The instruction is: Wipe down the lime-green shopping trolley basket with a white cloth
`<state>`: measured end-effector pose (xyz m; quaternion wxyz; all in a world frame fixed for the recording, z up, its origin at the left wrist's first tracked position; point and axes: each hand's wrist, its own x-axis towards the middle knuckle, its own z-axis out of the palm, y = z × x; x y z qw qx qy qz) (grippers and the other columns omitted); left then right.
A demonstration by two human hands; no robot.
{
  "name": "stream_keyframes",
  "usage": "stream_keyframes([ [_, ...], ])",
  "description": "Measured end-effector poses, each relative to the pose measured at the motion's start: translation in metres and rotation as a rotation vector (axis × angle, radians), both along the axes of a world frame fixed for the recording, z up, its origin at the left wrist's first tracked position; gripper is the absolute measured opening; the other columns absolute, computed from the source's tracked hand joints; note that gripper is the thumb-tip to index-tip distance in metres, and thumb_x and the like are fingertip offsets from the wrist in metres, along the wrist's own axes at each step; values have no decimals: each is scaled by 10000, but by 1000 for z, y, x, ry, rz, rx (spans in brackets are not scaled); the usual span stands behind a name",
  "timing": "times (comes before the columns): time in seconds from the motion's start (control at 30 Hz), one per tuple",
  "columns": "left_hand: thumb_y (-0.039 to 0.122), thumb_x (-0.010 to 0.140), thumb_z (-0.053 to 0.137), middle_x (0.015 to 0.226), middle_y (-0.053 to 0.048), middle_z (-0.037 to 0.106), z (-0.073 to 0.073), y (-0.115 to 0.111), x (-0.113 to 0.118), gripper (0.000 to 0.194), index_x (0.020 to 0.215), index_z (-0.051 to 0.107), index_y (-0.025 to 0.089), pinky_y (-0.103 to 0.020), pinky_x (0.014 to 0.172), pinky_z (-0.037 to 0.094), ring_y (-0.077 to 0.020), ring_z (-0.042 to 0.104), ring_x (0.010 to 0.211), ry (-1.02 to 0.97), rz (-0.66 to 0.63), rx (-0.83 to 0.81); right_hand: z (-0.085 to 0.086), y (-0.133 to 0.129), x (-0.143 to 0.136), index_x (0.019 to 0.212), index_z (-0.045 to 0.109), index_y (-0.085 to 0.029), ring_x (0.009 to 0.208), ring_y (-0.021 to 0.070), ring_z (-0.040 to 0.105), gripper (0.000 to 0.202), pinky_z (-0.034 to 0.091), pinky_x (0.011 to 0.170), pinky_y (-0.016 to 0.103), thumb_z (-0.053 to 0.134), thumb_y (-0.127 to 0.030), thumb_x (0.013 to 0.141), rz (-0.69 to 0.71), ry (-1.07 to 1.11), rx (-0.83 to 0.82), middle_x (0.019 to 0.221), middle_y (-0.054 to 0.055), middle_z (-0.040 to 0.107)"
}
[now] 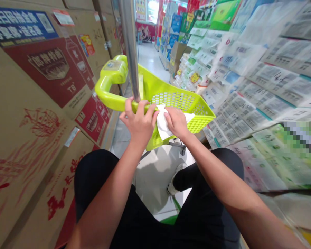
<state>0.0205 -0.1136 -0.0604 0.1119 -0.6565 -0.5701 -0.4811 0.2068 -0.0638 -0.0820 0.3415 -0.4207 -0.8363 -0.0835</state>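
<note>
A lime-green plastic shopping basket cart [186,103] stands in front of me in a store aisle. My left hand [138,121] grips its near rim, fingers curled over the edge beside a metal pole [129,48]. Just to the right, my right hand [176,121] presses a white cloth [162,126] against the same rim. The basket's curved green handle [106,90] sticks out to the left. My knees in black trousers are below the hands.
Stacked cardboard cartons [36,103] with red print wall the left side. Stacks of white and green packaged goods [261,97] slope along the right. A white tiled floor [155,173] runs between them, with more shelves far down the aisle.
</note>
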Motion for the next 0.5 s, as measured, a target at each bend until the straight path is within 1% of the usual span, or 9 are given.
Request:
stream_keyframes([
  [0.03,473,1003,597,1366,-72,709,1,1,-3,271,1185,757,353,-612,1088,254,-437,312,1544,-5,-8,-13,-1,2,2,1340,626,-213,1138,275,645,512,450,942,407,251,-485,1123,8,-18,3,1280,118,724],
  [0.1,465,992,615,1370,-86,703,3,3,-12,258,1165,760,342,-614,1085,266,-437,298,1551,-18,-24,-40,-6,5,25,1323,634,-208,1130,275,646,498,446,923,402,268,-480,1122,-12,-62,6,1271,117,729],
  [0.17,447,985,625,1382,-97,695,5,4,-21,245,1158,759,336,-618,1082,273,-436,287,1552,-18,-28,-53,-14,7,63,1197,675,-197,1032,280,653,504,437,875,405,276,-494,1114,-104,-99,0,1150,125,750],
  [0.27,435,986,625,1382,-100,695,6,2,-31,238,1158,756,335,-627,1079,272,-434,296,1539,7,-7,-30,-25,6,124,1017,684,-197,910,290,628,552,420,819,415,250,-528,1098,-262,-135,-26,964,133,726],
  [0.33,434,989,620,1378,-97,698,5,-1,-31,241,1164,754,337,-633,1076,268,-433,301,1536,17,7,-11,-29,4,145,993,682,-195,900,298,621,574,422,815,422,231,-537,1090,-337,-118,-45,935,139,714],
  [0.37,434,991,616,1378,-95,698,4,-2,-30,244,1167,754,336,-636,1075,266,-435,300,1537,17,10,-5,-29,2,145,996,687,-192,899,303,622,580,425,818,427,233,-542,1087,-373,-96,-50,936,142,715],
  [0.4,434,993,611,1379,-94,697,3,-3,-27,248,1170,753,335,-637,1072,266,-437,300,1538,14,9,-3,-29,0,138,1002,696,-190,902,308,626,585,429,829,434,242,-549,1084,-400,-71,-51,939,145,720],
  [0.43,434,996,605,1381,-94,696,2,-4,-24,251,1173,752,332,-637,1069,269,-439,301,1539,9,8,-1,-27,-2,125,1016,709,-189,915,313,632,589,433,847,443,253,-555,1081,-410,-47,-50,950,146,727],
  [0.5,434,1003,594,1381,-95,696,0,-6,-17,257,1180,749,331,-626,1060,281,-438,313,1536,1,2,5,-20,-7,85,1108,730,-189,989,323,651,595,437,911,461,255,-546,1086,-368,-3,-40,1034,148,749],
])
